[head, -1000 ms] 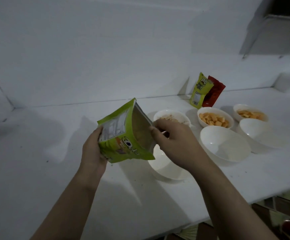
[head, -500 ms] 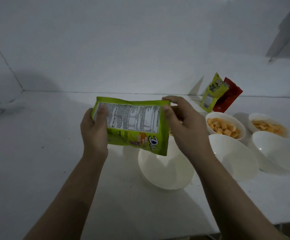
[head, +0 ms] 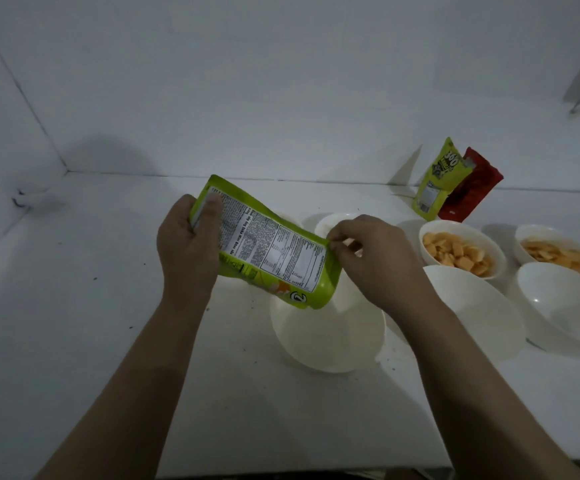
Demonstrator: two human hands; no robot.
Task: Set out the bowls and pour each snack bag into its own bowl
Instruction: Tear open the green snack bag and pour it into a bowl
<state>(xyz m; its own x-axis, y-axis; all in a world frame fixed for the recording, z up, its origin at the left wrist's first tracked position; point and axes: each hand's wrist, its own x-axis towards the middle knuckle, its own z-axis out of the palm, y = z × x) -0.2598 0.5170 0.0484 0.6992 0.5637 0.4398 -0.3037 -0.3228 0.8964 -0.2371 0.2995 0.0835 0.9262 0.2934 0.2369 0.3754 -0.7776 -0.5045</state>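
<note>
A green snack bag [head: 274, 251] with a white nutrition label hangs tilted over a white bowl [head: 330, 341], its lower right end down toward the bowl. My left hand [head: 186, 247] grips the bag's upper left end. My right hand [head: 373, 258] pinches its right edge. Nothing shows inside this bowl. Behind my right hand, another white bowl [head: 330, 221] is mostly hidden.
Two white bowls [head: 461, 252] [head: 558, 252] at the right hold orange snacks. Two other white bowls [head: 479, 317] [head: 572, 306] in front of them hold nothing. A yellow-green bag [head: 437, 181] and a red bag [head: 468, 188] lean on the back wall. The white counter's front edge [head: 316, 471] runs near the bottom.
The bag has turned from level to tilted, its right end dropping toward the bowl. My left hand rose and my right hand lowered with it.
</note>
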